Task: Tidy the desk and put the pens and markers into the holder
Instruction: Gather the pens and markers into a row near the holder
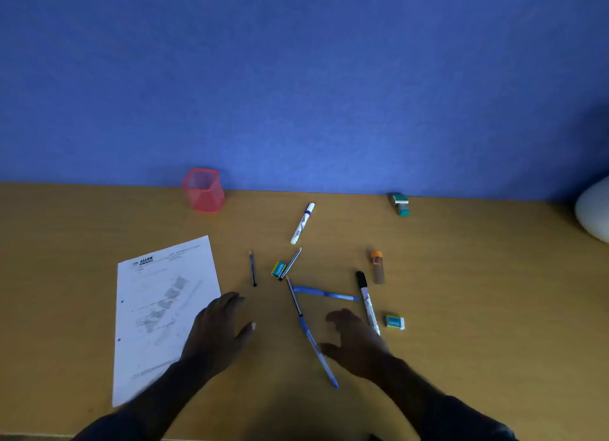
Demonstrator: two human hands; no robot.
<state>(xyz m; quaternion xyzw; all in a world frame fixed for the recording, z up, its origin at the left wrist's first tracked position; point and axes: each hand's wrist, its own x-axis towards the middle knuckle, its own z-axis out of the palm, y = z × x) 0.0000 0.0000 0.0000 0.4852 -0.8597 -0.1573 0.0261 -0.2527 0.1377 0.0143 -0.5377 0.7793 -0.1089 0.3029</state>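
Observation:
A red mesh holder (204, 190) stands empty at the desk's back, against the blue wall. Pens and markers lie scattered mid-desk: a white marker with a blue band (302, 223), a black-capped marker (367, 300), a blue pen (324, 294), a long blue pen (318, 350), a striped pencil (294, 296), a grey pencil (290, 263) and a thin dark pen (252, 268). My left hand (219, 333) hovers open beside the paper. My right hand (354, 341) is open, its fingers spread just right of the long blue pen and holding nothing.
A printed sheet of paper (155, 309) lies at the left. A yellow-blue eraser box (278, 268), a small blue eraser (394, 322), an orange-capped lead tube (377, 266) and a green-white item (400, 204) lie about. A white rounded object (593, 210) sits at the right edge.

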